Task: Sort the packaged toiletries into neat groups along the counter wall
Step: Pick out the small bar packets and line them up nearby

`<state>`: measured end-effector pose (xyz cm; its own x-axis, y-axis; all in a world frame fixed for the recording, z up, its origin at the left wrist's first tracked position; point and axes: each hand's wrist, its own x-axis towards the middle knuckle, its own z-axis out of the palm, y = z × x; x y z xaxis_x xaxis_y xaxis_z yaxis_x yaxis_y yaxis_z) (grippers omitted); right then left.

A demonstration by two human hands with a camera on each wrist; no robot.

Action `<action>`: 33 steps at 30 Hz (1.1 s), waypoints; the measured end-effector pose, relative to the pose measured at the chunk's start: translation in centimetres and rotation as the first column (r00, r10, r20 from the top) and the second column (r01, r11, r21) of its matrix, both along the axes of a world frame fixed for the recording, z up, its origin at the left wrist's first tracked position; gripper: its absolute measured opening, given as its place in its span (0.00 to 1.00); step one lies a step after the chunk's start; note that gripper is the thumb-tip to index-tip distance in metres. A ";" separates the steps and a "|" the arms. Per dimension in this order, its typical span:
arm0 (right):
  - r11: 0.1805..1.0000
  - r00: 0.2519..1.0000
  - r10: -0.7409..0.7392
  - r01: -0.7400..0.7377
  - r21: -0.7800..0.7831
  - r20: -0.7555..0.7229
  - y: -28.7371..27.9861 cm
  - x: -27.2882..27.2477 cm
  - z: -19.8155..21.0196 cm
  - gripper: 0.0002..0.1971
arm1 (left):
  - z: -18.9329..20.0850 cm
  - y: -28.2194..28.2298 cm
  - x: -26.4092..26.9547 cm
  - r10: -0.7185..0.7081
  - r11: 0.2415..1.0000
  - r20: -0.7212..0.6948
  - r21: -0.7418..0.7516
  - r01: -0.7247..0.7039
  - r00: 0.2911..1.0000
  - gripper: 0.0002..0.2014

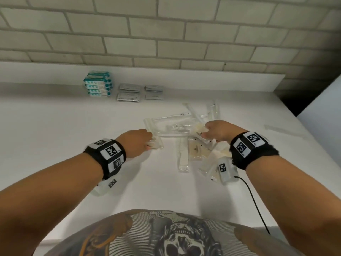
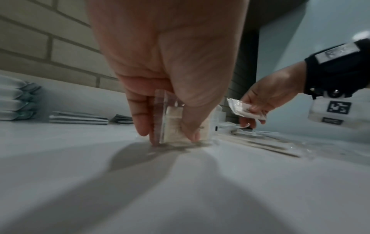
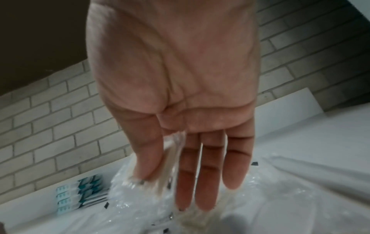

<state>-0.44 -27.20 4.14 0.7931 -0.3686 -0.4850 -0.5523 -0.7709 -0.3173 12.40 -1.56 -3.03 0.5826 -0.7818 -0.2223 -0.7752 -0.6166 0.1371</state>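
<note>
My left hand (image 1: pixel 150 143) pinches a small clear packet (image 2: pixel 174 126) with a cream pad inside, thumb on one side and fingers on the other. The packet stands on edge on the white counter (image 1: pixel 73 126), just left of the loose pile (image 1: pixel 184 130) of clear-wrapped toiletries. Over the right side of that pile, my right hand (image 1: pixel 204 133) pinches a second small clear packet (image 2: pixel 240 108) between thumb and forefinger. The other fingers (image 3: pixel 208 182) stay straight. In the right wrist view this packet (image 3: pixel 172 155) is blurred.
Against the brick wall stand a stack of teal-and-white packs (image 1: pixel 97 86) and two groups of grey sachets (image 1: pixel 129 92) (image 1: pixel 154 92). Long clear-wrapped items (image 1: pixel 183 157) lie in the pile. Another long wrapper (image 1: pixel 282 130) lies far right. A black cable (image 1: pixel 256 202) trails from my right wrist.
</note>
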 end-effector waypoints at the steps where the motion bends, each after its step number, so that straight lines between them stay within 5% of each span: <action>1: 1.000 0.999 0.020 -0.021 -0.008 -0.038 0.0 -0.3 0.0 0.09 | 0.1 -0.2 0.0 0.008 1.000 0.011 0.004 -0.008 1.000 0.15; 5: 0.999 0.979 -0.015 0.007 -0.038 -0.201 1.1 -0.7 -0.9 0.16 | 0.2 -0.9 -0.1 0.044 0.998 0.010 0.043 -0.044 0.999 0.17; 16: 0.958 0.987 0.075 -0.110 -0.263 -0.141 4.4 0.9 -4.1 0.24 | 0.3 -2.3 -1.8 0.342 0.938 -0.172 0.126 -0.323 0.924 0.37; 20: 0.981 0.997 0.032 -0.045 -0.191 -0.071 3.4 1.2 -4.3 0.27 | 1.5 -2.5 -2.9 0.382 0.924 -0.316 0.140 -0.356 0.868 0.27; 23: 0.996 0.997 -0.038 0.044 -0.074 0.071 1.9 0.8 -2.1 0.28 | 2.2 -1.4 -4.1 0.356 0.912 -0.434 -0.032 -0.410 0.827 0.14; 25: 0.995 0.971 -0.075 0.060 0.074 0.227 1.7 0.4 -0.3 0.23 | 2.4 -0.9 -5.0 0.283 0.793 -0.687 -0.225 -0.567 0.669 0.17; 27: 0.952 0.914 -0.144 0.023 0.305 0.381 2.7 0.1 0.9 0.16 | 2.7 -1.1 -5.6 0.120 0.579 -0.830 -0.387 -0.718 0.544 0.24; 30: 0.820 0.830 -0.253 -0.089 0.565 0.497 5.5 0.5 1.5 0.07 | 4.1 -1.9 -6.0 -0.089 0.293 -0.865 -0.497 -0.817 0.495 0.20; 33: 0.720 0.790 -0.325 -0.149 0.678 0.520 8.1 1.1 1.4 0.05 | 5.4 -1.5 -6.0 -0.233 0.239 -0.846 -0.528 -0.815 0.480 0.25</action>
<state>0.66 -19.08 5.57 0.9700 -0.2258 -0.0899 -0.1325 -0.1812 -0.9745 6.42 -3.11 2.37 0.8442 -0.5322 -0.0635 0.1754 0.1624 0.9710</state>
